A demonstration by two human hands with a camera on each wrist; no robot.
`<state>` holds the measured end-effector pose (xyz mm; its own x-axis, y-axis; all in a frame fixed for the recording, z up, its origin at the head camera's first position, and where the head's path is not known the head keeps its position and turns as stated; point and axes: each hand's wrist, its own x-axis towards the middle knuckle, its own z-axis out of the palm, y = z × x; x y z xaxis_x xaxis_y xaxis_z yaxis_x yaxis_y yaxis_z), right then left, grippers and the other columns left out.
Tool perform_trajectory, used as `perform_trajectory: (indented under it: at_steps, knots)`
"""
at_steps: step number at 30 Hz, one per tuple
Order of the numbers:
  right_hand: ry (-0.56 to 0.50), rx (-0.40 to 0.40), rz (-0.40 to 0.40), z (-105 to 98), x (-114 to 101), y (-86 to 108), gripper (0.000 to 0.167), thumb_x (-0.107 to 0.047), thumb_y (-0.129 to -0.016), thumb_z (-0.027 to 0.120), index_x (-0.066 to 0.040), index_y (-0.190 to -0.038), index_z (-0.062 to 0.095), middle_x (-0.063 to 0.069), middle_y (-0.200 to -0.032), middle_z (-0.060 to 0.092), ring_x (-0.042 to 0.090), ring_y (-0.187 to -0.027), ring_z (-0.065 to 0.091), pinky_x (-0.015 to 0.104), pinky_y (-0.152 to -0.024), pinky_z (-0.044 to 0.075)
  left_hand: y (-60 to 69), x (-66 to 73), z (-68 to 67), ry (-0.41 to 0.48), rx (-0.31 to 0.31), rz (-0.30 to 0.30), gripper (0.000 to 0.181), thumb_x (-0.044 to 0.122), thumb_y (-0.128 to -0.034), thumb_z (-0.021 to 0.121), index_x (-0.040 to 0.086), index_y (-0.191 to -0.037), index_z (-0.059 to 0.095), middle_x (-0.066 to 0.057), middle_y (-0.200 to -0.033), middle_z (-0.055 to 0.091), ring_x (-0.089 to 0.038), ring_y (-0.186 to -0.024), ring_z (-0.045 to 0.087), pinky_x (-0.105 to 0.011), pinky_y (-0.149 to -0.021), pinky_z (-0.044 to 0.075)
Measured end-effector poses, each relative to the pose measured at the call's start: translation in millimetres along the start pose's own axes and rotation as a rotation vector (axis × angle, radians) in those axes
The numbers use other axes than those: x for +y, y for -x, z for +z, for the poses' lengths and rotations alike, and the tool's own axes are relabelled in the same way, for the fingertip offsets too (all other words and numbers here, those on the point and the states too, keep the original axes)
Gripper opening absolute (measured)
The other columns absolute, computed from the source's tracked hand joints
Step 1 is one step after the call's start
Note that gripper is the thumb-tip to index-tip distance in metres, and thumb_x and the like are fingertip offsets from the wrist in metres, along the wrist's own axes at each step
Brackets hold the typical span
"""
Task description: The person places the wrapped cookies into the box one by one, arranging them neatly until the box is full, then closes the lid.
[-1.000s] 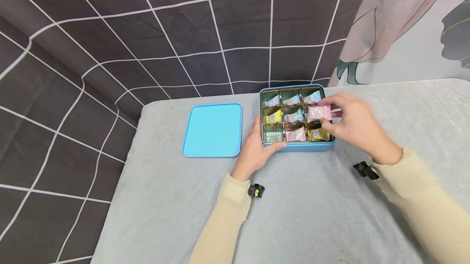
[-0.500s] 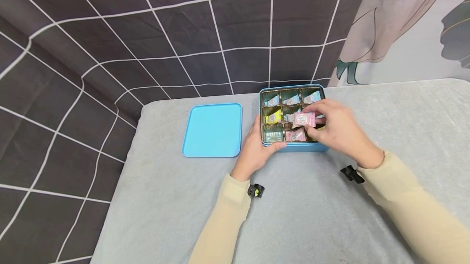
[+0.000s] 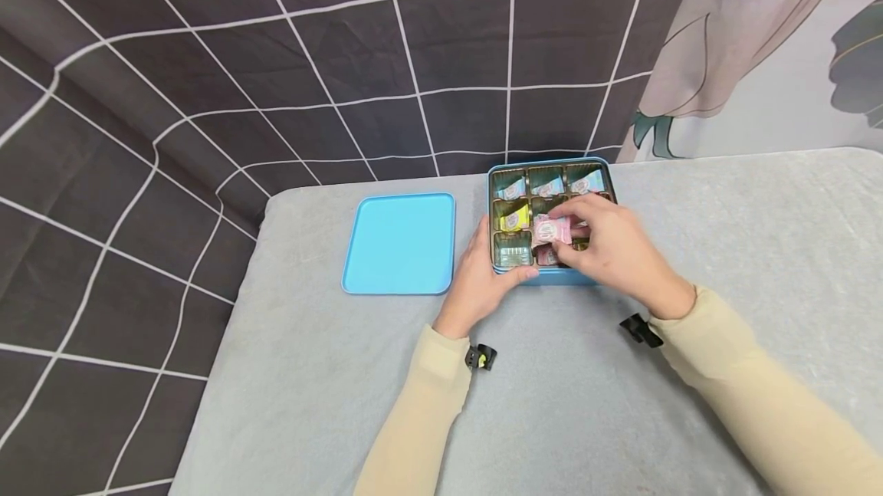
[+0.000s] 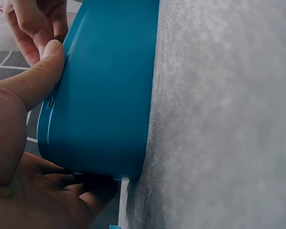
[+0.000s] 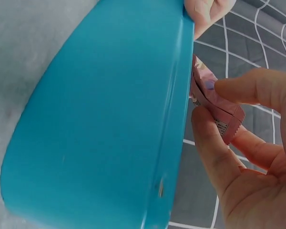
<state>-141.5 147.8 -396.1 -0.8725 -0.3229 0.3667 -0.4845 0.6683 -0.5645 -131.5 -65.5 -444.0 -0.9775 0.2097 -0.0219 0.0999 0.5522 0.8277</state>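
Note:
A light-blue tin [image 3: 552,277] holds a gold divided tray with wrapped candies in its compartments. My left hand [image 3: 480,281] grips the tin's front left corner, thumb on the front rim and fingers along the left side. Over the tray's middle, my right hand [image 3: 616,251] pinches a pink-wrapped candy [image 3: 550,230] between thumb and fingers; the right wrist view shows this candy [image 5: 214,100] beside the rim. Blue candies [image 3: 549,187] lie in the back row, a yellow candy [image 3: 514,218] at middle left. Ribbed bottom shows at front left. My right hand hides the tray's right side.
A light-blue lid [image 3: 398,244] lies flat on the grey cloth [image 3: 310,373], left of the tin. Behind stands a dark cloth with white grid lines [image 3: 455,44], with a flowered curtain [image 3: 745,44] at right.
My right hand has moved left with the pink-wrapped candy, from the tray's right side to over its middle. The left hand and tin have stayed in place.

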Motion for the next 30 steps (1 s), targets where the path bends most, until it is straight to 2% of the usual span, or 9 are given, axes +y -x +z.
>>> perform_trajectory:
  at_steps: [11,18,25,30]
  knots:
    - [-0.034,-0.023,-0.013,11.6,-6.4,-2.3,0.032,-0.003,-0.077,0.079,-0.001,-0.108,0.072,0.008,-0.101,0.068,0.016,-0.079,0.065,0.035,-0.069,0.054,-0.2,1.0,-0.8,-0.007,0.001,-0.001,0.109,0.045,-0.0831,0.082,0.008,-0.161,0.015,-0.014,-0.162,0.030,-0.025,-0.145,0.034,-0.043,-0.116,0.033]
    - [-0.052,-0.060,-0.003,16.9,-11.7,-4.7,0.031,0.001,-0.077,0.077,-0.001,-0.108,0.074,0.009,-0.105,0.069,0.013,-0.075,0.063,0.032,-0.065,0.053,-0.3,1.0,-0.7,-0.015,-0.003,0.010,0.109,0.042,-0.0830,0.083,0.008,-0.161,0.015,-0.014,-0.161,0.032,-0.025,-0.143,0.037,-0.042,-0.115,0.034]
    - [-0.032,-0.090,0.008,25.8,-14.0,-8.1,0.029,-0.002,-0.080,0.078,-0.001,-0.109,0.074,0.011,-0.108,0.069,0.015,-0.072,0.059,0.032,-0.063,0.050,0.4,2.1,-2.5,-0.019,-0.023,-0.022,0.111,0.044,-0.0846,0.081,0.004,-0.161,0.010,-0.016,-0.164,0.023,-0.027,-0.147,0.031,-0.044,-0.116,0.033]
    - [-0.028,-0.126,-0.007,29.0,-16.5,-10.7,0.029,-0.003,-0.080,0.078,0.000,-0.109,0.074,0.012,-0.109,0.069,0.015,-0.072,0.059,0.033,-0.065,0.049,-0.3,2.4,-2.5,-0.018,-0.031,-0.029,0.110,0.042,-0.0859,0.080,0.004,-0.161,0.010,-0.017,-0.164,0.022,-0.029,-0.146,0.032,-0.046,-0.116,0.032]
